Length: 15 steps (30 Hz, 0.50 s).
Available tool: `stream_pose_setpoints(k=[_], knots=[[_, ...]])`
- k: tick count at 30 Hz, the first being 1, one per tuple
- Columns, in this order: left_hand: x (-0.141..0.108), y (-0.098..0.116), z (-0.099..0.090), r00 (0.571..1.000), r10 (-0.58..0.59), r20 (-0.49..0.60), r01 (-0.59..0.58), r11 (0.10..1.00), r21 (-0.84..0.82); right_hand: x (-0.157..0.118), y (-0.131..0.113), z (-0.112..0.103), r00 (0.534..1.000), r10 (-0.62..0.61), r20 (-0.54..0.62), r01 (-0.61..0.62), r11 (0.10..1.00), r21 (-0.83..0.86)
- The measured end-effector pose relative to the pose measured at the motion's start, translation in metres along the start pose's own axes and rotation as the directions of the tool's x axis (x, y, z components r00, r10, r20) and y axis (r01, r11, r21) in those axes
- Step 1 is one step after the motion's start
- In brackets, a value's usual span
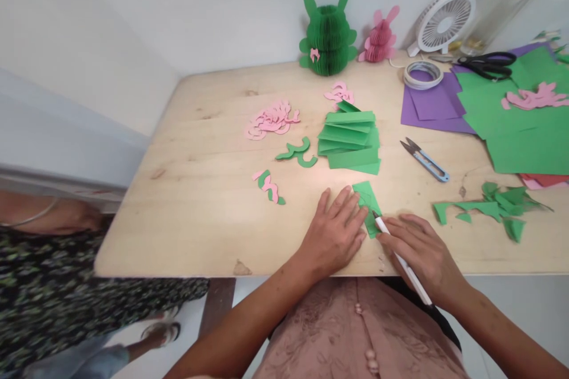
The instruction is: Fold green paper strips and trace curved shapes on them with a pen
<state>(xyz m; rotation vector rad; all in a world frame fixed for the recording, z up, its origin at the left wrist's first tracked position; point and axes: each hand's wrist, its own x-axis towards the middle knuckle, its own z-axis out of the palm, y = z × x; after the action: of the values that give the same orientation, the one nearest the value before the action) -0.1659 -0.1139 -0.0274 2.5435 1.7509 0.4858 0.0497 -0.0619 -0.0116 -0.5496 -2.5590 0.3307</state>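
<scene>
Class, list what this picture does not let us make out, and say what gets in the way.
All in the head view:
- Part of the small green paper: covered by the left hand.
- Its drawn lines: too faint to follow.
- Middle of the white pen: partly behind the right hand's fingers.
- Number of pink cutouts: they overlap.
- Clear bottle's top: cut off by the upper edge.
</scene>
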Motion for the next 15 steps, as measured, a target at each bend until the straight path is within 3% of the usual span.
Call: stream_pose_setpoints(k=[5,9,12,15], knots=[[0.0,0.0,0.0,1.0,0.004,-0.007,-0.004,1.0,0.005,0.001,0.003,-0.001,0.999,0.041,-0.025,-0.04,0.998,0.04],[0.001,0.001,-0.001,1.0,0.01,-0.01,-0.01,1.0,-0.007,0.014,-0.005,-0.008,0.983,0.135,-0.128,-0.116,0.983,0.141],[0.001,0.001,-0.001,1.0,0.001,-0.004,-0.001,1.0,-0.017,0.033,-0.014,-0.012,0.932,0.328,-0.153,-0.275,0.917,0.29],[0.001,0.001,-0.001,1.0,-0.004,0.003,0.004,0.999,-0.031,0.053,-0.013,-0.008,0.838,0.531,-0.124,-0.431,0.784,0.446]])
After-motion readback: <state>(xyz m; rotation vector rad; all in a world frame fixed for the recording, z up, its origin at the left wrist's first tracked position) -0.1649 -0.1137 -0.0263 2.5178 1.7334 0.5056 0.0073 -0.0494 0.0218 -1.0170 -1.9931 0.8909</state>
